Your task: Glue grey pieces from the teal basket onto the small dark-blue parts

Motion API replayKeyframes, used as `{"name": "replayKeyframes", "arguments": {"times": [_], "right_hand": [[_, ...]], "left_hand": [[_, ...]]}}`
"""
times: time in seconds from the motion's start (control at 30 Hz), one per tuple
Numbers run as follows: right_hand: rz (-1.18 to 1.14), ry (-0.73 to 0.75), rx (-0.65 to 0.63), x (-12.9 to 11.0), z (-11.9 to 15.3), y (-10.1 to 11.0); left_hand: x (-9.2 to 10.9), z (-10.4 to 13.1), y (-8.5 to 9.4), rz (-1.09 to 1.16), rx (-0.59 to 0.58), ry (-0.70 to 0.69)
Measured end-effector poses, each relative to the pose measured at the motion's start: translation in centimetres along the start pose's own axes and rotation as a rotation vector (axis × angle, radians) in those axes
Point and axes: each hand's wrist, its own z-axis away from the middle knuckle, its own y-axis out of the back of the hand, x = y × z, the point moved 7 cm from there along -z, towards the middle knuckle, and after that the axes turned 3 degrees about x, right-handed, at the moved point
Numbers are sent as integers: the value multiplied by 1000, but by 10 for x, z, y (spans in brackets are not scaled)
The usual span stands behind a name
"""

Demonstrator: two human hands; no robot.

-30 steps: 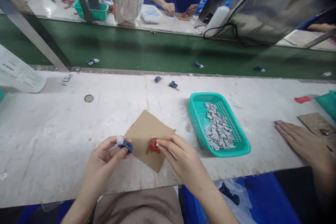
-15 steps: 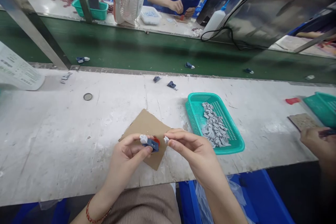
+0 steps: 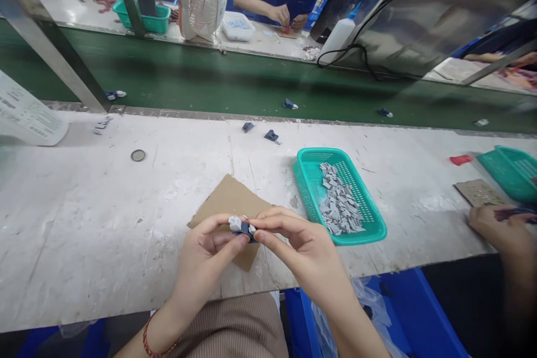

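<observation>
My left hand [image 3: 205, 249] pinches a small dark blue plastic part [image 3: 240, 226] with a light grey piece on its left end. Between the thumb and forefinger of my right hand [image 3: 300, 240] is a small whitish piece [image 3: 251, 229], brought up against the blue part's right end; whether it is seated there I cannot tell. Both hands are over a brown cardboard sheet [image 3: 230, 196] on the worktable. To the right of my right hand stands a green basket [image 3: 298, 179] holding a heap of small grey pieces [image 3: 339, 201].
Two dark blue parts [image 3: 272, 135] lie near the table's far edge. Beyond it runs a green belt [image 3: 201, 86] carrying several parts. A bottle cap [image 3: 137, 155] lies at left. Co-workers sit opposite; at right a co-worker's hand [image 3: 490, 229] is close. A blue bin [image 3: 419, 313] stands below.
My right hand has moved left, bringing the whitish piece from beside the blue part up against its right end. Parts on the green belt have shifted left.
</observation>
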Motion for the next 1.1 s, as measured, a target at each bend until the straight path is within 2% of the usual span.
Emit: {"name": "replayKeyframes", "arguments": {"times": [0.23, 0.37, 0.47, 0.67, 0.73, 0.83, 0.9, 0.93, 0.97, 1.07, 1.1], "right_hand": [[-1, -39, -42, 2, 0, -2], [-192, -112, -65, 14, -2, -4], [-327, -155, -26, 25, -3, -7], [-294, -53, 161, 30, 0, -11], [-303, -43, 157, 30, 3, -15], [-318, -40, 68, 27, 6, -17], [-242, -10, 27, 26, 6, -5], [-162, 12, 55, 27, 4, 9], [-51, 36, 123, 29, 1, 29], [402, 68, 434, 45, -9, 104], [556, 57, 474, 53, -15, 125]], "left_hand": [[1, 1, 1, -4, 17, -32], [-3, 1, 3, -23, 41, 16], [-5, 2, 0, -27, 43, 37], [-1, 2, -7, 26, 63, 1], [-4, -1, -7, 8, 62, 18], [-10, -10, -1, -24, 61, 55], [-12, -15, 6, -67, 57, 76], [-11, -17, 11, -100, 62, 77], [-8, -19, 17, -137, 73, 70], [9, -23, 35, -247, 142, 5], [17, -25, 41, -283, 171, -21]]}}
